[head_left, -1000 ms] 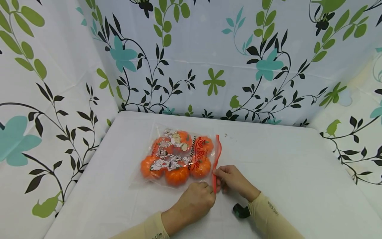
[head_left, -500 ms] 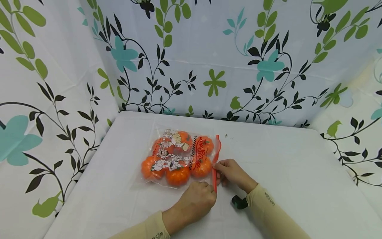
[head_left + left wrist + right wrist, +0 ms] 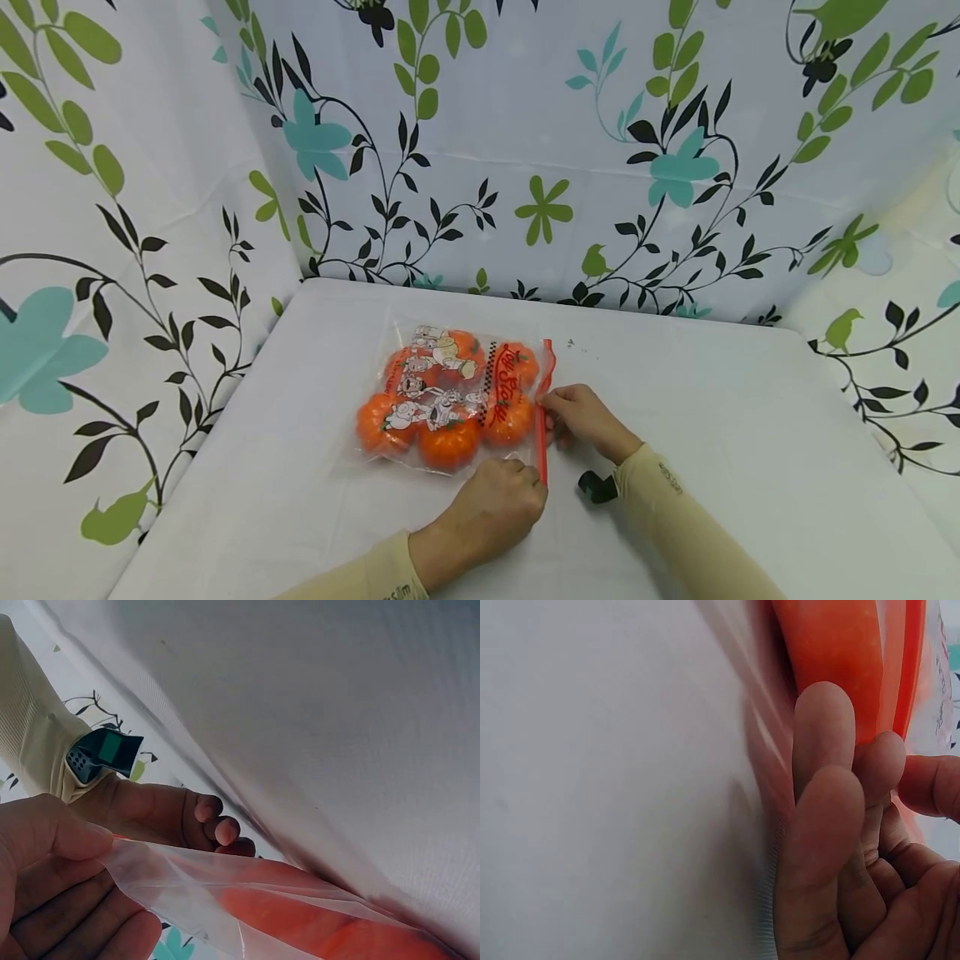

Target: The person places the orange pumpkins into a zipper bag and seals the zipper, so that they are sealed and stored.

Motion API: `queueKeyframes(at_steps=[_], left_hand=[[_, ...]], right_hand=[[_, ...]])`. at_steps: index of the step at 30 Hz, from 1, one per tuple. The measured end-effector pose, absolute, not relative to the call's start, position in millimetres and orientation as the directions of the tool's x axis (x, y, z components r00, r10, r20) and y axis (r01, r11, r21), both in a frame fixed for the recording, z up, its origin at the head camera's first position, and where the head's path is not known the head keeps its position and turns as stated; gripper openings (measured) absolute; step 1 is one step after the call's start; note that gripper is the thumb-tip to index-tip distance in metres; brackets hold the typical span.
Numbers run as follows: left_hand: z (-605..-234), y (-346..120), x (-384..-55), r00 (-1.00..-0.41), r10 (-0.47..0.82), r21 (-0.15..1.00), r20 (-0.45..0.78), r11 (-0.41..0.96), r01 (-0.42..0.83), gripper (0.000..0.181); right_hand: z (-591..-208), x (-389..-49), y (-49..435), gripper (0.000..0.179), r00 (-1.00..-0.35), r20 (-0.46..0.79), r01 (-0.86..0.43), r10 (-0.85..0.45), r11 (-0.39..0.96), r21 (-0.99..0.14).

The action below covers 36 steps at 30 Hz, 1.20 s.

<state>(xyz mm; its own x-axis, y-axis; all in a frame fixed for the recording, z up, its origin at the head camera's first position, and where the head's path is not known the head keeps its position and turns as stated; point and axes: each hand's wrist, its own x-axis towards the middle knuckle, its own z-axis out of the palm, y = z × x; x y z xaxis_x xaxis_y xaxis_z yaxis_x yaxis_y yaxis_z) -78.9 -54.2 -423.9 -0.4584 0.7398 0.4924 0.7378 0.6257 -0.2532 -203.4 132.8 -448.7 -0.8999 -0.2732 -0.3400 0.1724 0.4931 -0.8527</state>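
A clear zip bag [image 3: 480, 354] with red and white printing lies flat on the table, several orange toy pumpkins [image 3: 448, 443] inside it. Its red zip strip [image 3: 542, 446] runs along the right edge. My left hand [image 3: 498, 504] pinches the near corner of the strip between thumb and fingers; in the left wrist view the thumb [image 3: 75, 832] presses the bag's corner. Farther up the strip, my right hand [image 3: 587, 421] pinches it between thumb and index finger. The right wrist view shows the other fingers [image 3: 821, 825] beside the bag, close to the table.
A white cloth covers the table [image 3: 712, 400]. Patterned curtains [image 3: 465, 150] stand behind it and at both sides. A dark wrist camera [image 3: 597, 487] sits under the right sleeve. Small dark specks [image 3: 572, 343] lie beyond the bag's strip.
My right hand has slid a little up the red strip, away from the near corner. My left hand keeps its pinch at that corner, and the bag stays in place.
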Motion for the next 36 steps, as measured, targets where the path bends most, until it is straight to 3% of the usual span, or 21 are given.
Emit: queueKeyframes(at_steps=[36], left_hand=[[-419, -59, -74, -0.448, 0.758, -0.229, 0.474, 0.598, 0.768, 0.007]], right_hand=[[-436, -260, 136, 0.039, -0.918, -0.373, 0.268, -0.136, 0.479, -0.836]])
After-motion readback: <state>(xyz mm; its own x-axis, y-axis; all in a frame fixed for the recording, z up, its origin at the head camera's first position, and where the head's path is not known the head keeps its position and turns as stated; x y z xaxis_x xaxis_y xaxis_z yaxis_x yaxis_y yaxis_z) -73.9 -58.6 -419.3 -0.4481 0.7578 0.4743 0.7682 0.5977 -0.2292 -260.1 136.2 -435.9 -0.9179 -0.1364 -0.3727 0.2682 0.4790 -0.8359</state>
